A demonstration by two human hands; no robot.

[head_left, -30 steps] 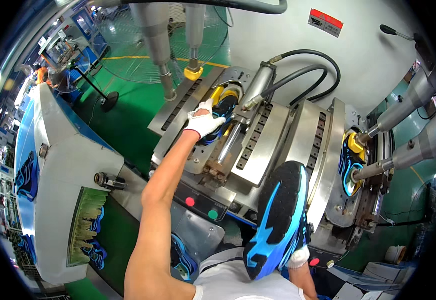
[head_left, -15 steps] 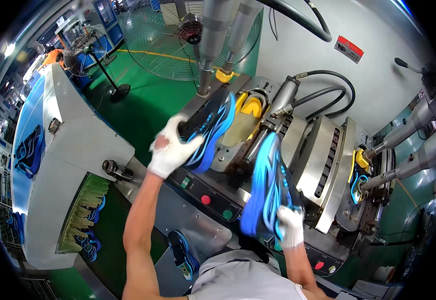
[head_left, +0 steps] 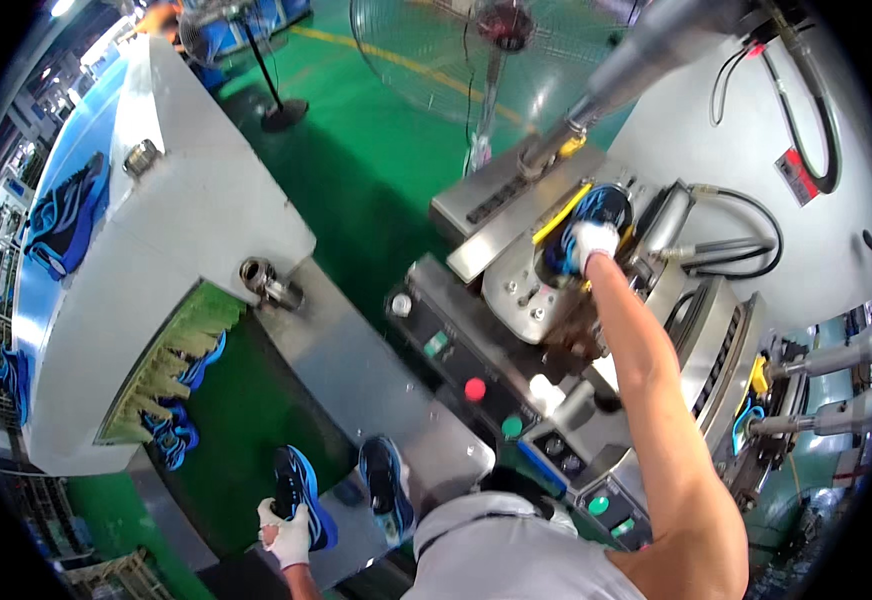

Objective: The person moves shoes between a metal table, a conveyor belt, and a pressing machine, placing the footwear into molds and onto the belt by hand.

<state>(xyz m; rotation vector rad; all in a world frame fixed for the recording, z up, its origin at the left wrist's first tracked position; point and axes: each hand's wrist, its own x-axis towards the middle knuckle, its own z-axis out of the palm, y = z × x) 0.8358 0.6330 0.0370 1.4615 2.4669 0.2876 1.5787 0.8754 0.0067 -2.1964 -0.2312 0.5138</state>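
Low on the left, my left hand (head_left: 286, 532), in a white glove, is closed around the heel end of a black and blue sneaker (head_left: 306, 492). A second sneaker (head_left: 384, 482) rests beside it on the metal ledge. My right arm stretches far forward over the machine. There my gloved right hand (head_left: 596, 243) grips another black and blue sneaker (head_left: 606, 206), which sits in the machine's left station (head_left: 512, 297) alongside a yellow pad. The glove and forearm hide part of that shoe.
A control panel (head_left: 456, 360) with coloured buttons runs along the machine's front. To the left, a pale housing (head_left: 191, 215) has a bristled opening (head_left: 171, 375) with shoes below it. More sneakers (head_left: 68, 215) lie on the blue conveyor. A metal cylinder (head_left: 646, 75) slants over the station.
My left hand has swung down and left with a sneaker, away from the machine. My right hand has reached forward with a sneaker into the left station. The head view has shifted.
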